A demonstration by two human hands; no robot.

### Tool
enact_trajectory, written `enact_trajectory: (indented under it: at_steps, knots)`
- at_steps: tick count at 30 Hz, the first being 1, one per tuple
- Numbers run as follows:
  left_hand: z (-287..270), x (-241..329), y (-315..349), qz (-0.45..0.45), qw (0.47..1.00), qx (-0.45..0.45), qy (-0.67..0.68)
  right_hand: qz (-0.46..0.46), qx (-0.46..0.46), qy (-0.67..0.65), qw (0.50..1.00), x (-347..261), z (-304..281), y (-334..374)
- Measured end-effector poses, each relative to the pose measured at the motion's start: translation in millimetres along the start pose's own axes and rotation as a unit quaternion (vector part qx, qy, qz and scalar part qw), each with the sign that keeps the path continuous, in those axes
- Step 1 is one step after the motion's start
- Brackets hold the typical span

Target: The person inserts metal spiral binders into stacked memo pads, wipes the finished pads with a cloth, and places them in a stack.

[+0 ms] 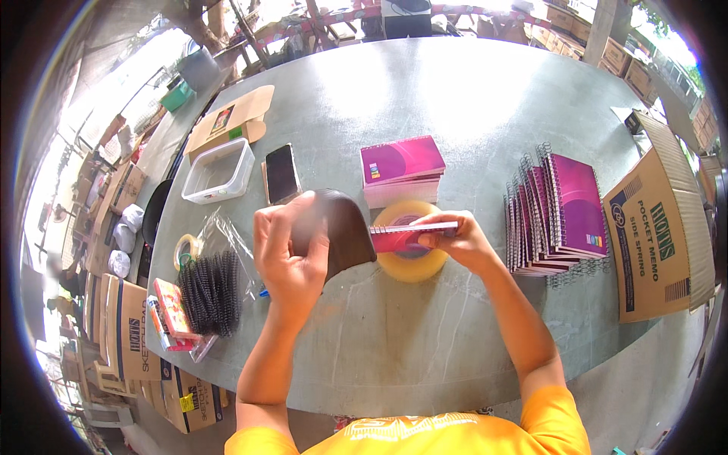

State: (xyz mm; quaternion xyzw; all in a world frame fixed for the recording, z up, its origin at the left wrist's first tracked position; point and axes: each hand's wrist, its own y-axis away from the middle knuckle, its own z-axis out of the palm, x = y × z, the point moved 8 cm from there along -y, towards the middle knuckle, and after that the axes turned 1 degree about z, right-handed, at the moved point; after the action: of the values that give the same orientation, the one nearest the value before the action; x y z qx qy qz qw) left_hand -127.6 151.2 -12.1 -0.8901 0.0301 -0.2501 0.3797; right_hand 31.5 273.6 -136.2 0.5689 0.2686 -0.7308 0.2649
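Yellow shirt (413, 438) cloth fills the lower edge, and beyond it spreads a broad grey-green table (364, 345), shiny with daylight on its far part. Cartons (129, 322) crowd the room to the left of the tape (417, 271), a large yellowish roll on the table; more boxes are piled far behind it to the right. Just above the tape is a purple notebook (396, 241), edge toward the camera, its coil at the left; whether it touches the roll I can't tell. Left of the tape, the left hand (292, 243) is curled around a dark brown block (347, 236), which meets or overlaps the notebook's coil end in view. Right of the tape, the right hand (462, 241) pinches the notebook's other end, thumb above. Directly behind the tape sits a notebook stack (403, 159); coiled notebooks (565, 205) stand well to its right.
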Motion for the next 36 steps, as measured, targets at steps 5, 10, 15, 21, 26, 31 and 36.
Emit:
enact_trajectory:
  at_steps: [5,10,15,21,26,31,36]
  knots:
    - [44,12,20,0.056,0.985,-0.164,0.025,-0.039,-0.005,0.059,0.997,-12,5,1]
    - [29,13,-1,0.072,0.995,-0.073,0.005,-0.019,-0.015,0.043,0.999,-12,8,-1]
    - [-9,18,-26,0.061,0.997,0.043,-0.015,-0.002,-0.013,0.013,1.000,-6,0,2]
    - [40,25,-5,0.085,0.991,-0.097,0.037,0.039,-0.024,-0.036,0.998,5,5,9]
    - [63,30,1,0.104,0.978,-0.178,0.013,0.052,-0.026,0.036,0.998,3,8,11]
    - [39,35,-21,0.105,0.991,-0.085,0.023,0.063,-0.030,0.045,0.997,11,7,9]
    - [67,44,10,0.099,0.972,-0.202,0.074,0.048,-0.033,0.105,0.993,20,3,11]
